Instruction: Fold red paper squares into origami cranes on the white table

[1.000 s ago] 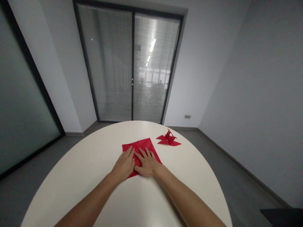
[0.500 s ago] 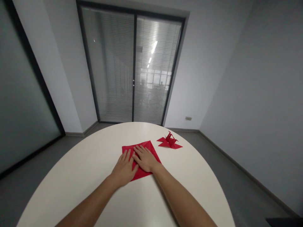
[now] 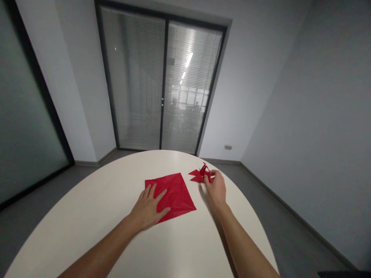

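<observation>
Right hand [image 3: 216, 188] is off the red paper sheet [image 3: 178, 193] now; half a second ago both hands lay on it. It's at the folded red paper figures [image 3: 198, 177], far right on the bench [image 3: 174, 249], thumb and fingers curled at their right side and covering part of them. Contact likely, but cannot tell whether the fingers are closed on paper.

Left hand [image 3: 147, 210] stays on the sheet's left side, palm down, fingers spread, grasping nothing. Sheet lies flat, mid-bench, creases visible, much more of its right half uncovered than before. Figures sit just beyond the sheet's right side, not touching it; pointed tips stick up.
</observation>
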Motion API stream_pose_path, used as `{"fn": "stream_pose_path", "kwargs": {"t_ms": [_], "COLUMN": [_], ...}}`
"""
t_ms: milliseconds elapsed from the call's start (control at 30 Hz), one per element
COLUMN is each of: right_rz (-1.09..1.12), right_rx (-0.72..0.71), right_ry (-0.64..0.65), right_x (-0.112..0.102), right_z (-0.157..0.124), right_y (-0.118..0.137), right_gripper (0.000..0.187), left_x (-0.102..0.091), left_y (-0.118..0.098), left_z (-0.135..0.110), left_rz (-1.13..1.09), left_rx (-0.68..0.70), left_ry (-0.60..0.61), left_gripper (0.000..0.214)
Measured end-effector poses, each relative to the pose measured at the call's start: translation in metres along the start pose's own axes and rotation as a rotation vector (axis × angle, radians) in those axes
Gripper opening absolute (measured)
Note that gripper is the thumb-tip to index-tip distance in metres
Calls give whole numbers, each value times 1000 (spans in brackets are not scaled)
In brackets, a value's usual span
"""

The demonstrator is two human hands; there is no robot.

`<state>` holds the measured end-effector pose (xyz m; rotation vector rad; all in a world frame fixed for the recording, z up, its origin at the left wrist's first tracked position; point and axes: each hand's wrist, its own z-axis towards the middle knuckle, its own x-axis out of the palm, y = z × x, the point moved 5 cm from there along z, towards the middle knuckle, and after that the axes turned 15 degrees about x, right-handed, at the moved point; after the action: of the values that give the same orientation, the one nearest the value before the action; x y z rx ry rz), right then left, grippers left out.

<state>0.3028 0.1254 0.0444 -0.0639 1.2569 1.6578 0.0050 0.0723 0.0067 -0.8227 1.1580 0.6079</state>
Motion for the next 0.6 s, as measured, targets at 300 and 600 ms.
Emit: {"fn": "stream_pose_path", "kwargs": {"t_ms": [300,600], "right_rz": [298,586], "right_rx": [190,32], "right_ry": [162,268], "right_x": [30,5], "right_z": [24,-24], "right_y": [-37,41], "right_gripper": [44,38], "left_x": [-2,-36], "left_y": [9,-12], "left_z": [0,0], "left_rz": [23,-205], "left_rx": [10,121], "left_ry": [-70,-510], "left_gripper": [74,46]}}
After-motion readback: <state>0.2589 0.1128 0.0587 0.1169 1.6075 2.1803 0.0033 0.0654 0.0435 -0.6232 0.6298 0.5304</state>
